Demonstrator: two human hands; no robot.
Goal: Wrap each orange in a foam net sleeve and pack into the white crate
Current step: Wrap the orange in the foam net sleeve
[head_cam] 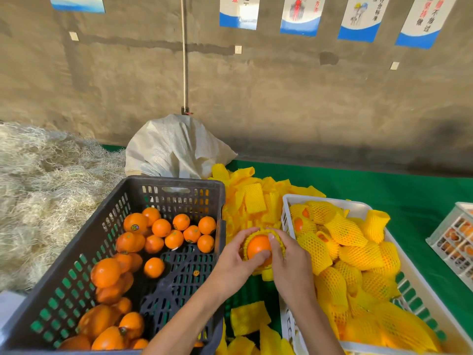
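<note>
two hands meet between the crates: left hand (236,254) and right hand (289,260) both grip one orange (258,245), smooth and round, half inside a yellow foam net sleeve (280,243) whose far side the fingers hide. white crate (416,280), slotted plastic, lies just right, heaped with sleeved fruit; its near corner is cut off. black crate (179,187), perforated, holds bare oranges (163,228) at left, its near edge out of frame. flat ribbed sleeves (253,198) pile behind on green cloth (384,185). woven sack (174,149); straw (46,185); wall posters cropped, text unreadable
</note>
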